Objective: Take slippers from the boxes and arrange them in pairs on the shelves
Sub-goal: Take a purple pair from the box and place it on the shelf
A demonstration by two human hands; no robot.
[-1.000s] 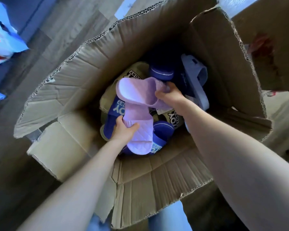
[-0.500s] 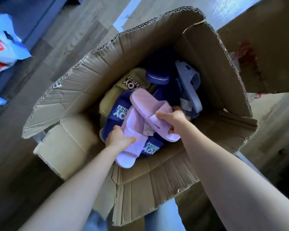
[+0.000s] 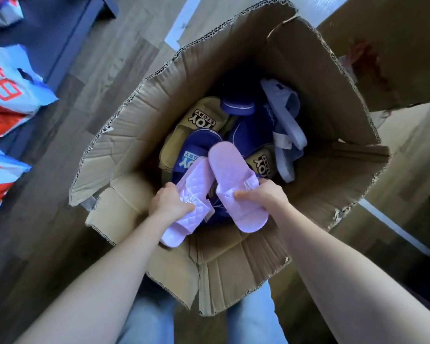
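Wood-plank floor (image 3: 90,78) surrounds the open cardboard box (image 3: 233,271). Your left hand (image 3: 170,207) grips the left pink slipper (image 3: 196,180) by its quilted strap. Your right hand (image 3: 263,196) curls round the right pink slipper (image 3: 231,167). You hold them side by side over the box's near edge. Blue slippers (image 3: 196,145) and tan slippers (image 3: 204,117) lie beneath them. Printed bags (image 3: 10,95) sit at the left.

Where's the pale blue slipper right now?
Head view: the pale blue slipper lies inside the box, along its right wall, beside the navy slippers, beyond the right hand.
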